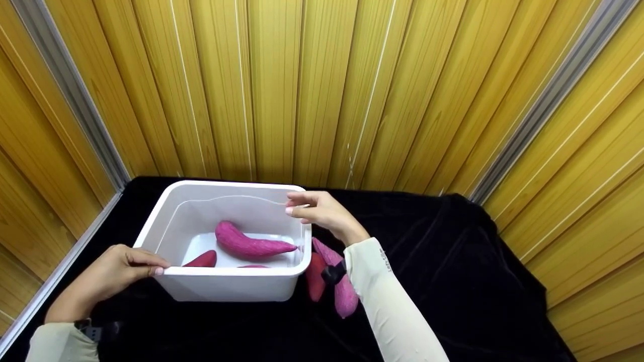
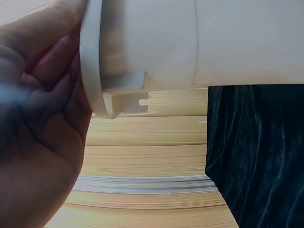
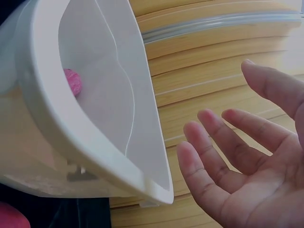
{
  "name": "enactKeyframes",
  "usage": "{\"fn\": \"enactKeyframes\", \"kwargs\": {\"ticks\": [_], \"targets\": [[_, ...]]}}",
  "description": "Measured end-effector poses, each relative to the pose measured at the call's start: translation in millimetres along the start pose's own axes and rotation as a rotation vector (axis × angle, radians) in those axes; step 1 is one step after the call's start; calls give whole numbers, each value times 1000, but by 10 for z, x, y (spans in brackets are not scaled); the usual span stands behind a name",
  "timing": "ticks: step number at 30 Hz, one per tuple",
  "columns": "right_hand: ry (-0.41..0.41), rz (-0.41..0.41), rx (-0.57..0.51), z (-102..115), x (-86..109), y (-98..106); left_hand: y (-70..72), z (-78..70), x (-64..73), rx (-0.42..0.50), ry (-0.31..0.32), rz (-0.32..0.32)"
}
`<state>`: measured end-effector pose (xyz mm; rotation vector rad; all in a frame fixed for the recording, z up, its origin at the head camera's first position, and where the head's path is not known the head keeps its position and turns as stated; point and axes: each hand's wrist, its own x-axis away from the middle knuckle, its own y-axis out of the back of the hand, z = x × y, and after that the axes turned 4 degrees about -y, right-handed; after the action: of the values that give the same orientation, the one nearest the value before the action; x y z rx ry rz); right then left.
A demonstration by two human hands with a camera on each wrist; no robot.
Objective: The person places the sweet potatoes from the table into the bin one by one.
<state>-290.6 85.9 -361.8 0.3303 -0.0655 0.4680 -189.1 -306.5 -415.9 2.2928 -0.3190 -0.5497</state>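
A white plastic bin [image 1: 226, 271] stands upright on black cloth, and my left hand [image 1: 121, 266] grips its near-left corner by the rim. In the left wrist view, fingers and thumb close around the bin's lip. My right hand [image 1: 322, 211] is over the bin's right rim with relaxed, parted fingers, holding nothing; the right wrist view shows its palm [image 3: 266, 190] beside the rim. Inside lie a purple sweet potato [image 1: 251, 245] and a red sweet potato [image 1: 204, 259], the latter partly hidden by the near wall, plus a sliver of another pink one [image 1: 252, 266].
Right of the bin, a red sweet potato [image 1: 315, 279] and a pink sweet potato [image 1: 346, 296] lie on the black cloth [image 1: 453, 281], partly covered by my right wrist. Yellow wood-patterned walls [image 1: 322, 90] enclose the back and sides.
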Motion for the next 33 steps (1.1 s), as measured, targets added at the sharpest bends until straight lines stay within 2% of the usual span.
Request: {"fn": "enactKeyframes", "kwargs": {"ticks": [8,13,22,33], "targets": [[28,-27,-25,-92,82,111,8,3,-4,-14,11,12],[22,-42,-44,-175,135,177,-1,3,1,8,-11,-6],[-9,-75,-125,-404,228,281,-10,25,1,22,-40,-16],[-20,-129,-143,-702,359,372,-22,46,9,22,-63,-31]]}}
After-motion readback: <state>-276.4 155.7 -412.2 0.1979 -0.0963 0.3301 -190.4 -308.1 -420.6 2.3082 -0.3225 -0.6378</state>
